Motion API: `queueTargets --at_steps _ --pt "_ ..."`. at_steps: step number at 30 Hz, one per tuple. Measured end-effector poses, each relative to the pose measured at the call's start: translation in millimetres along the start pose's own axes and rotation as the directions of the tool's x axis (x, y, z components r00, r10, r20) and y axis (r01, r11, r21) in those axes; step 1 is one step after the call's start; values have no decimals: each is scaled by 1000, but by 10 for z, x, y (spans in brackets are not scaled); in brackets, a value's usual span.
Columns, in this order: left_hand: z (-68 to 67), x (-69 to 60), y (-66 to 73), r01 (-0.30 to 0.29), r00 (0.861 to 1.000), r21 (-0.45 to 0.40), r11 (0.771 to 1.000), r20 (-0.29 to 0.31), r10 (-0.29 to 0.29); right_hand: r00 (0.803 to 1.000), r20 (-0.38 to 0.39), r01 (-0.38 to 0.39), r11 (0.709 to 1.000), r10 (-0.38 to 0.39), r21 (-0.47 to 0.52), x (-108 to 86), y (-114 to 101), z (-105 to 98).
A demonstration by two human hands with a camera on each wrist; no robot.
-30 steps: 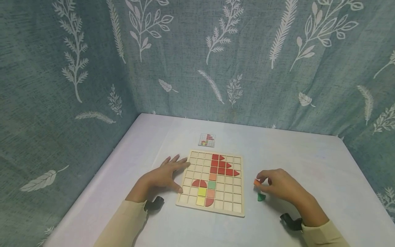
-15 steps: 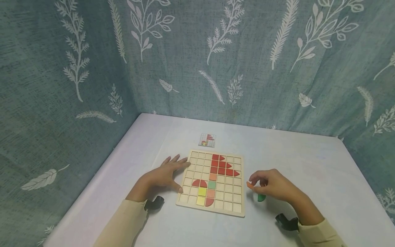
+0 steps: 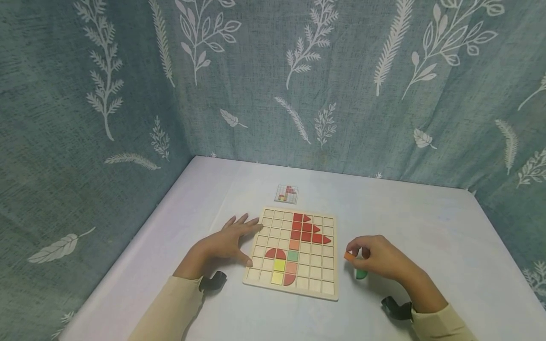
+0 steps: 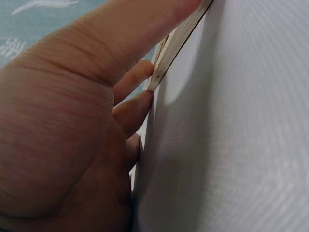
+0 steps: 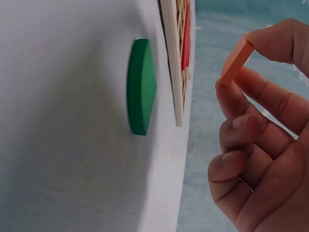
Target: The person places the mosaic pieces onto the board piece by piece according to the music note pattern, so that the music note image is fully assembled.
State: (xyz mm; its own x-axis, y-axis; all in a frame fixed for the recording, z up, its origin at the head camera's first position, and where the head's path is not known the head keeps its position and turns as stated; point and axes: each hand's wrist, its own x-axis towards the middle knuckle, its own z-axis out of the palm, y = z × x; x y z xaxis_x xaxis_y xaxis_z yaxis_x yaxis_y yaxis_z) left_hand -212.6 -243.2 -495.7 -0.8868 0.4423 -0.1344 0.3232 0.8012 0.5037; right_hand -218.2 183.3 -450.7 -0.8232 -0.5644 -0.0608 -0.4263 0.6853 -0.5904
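Note:
My right hand (image 3: 377,255) pinches an orange block (image 5: 236,62) between thumb and fingertip, right of the wooden grid board (image 3: 317,286). On the table beneath that hand lies a green curved-edge block (image 5: 141,89), partly covered by the hand in the head view. My left hand (image 3: 228,241) rests at the board's left edge, its fingers spread and its thumb touching the rim. Red square and pointed blocks (image 3: 306,227) fill cells in the board's upper part. Lower down sit red rounded blocks (image 3: 276,253), yellow blocks (image 3: 278,271), a green square (image 3: 292,255) and orange squares (image 3: 294,244).
Behind the board lies a small pattern card (image 3: 286,193) with a coloured design on a grid. A white cloth covers the table (image 3: 396,208). Teal leaf-patterned curtains (image 3: 256,94) stand at the back and sides.
My right hand has lifted the orange block and carried it slightly left, toward the board, with a small shift back right since. My left hand and the board have stayed put.

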Motion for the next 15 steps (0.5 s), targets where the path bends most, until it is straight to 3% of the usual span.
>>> queueTargets --at_steps 5,15 --pt "6 8 1 12 1000 1 1000 -3 -12 1000 -13 15 999 -16 -32 9 28 23" --pt "-2 16 -1 -1 1000 2 1000 7 1 999 -3 -41 995 41 -85 56 74 43"
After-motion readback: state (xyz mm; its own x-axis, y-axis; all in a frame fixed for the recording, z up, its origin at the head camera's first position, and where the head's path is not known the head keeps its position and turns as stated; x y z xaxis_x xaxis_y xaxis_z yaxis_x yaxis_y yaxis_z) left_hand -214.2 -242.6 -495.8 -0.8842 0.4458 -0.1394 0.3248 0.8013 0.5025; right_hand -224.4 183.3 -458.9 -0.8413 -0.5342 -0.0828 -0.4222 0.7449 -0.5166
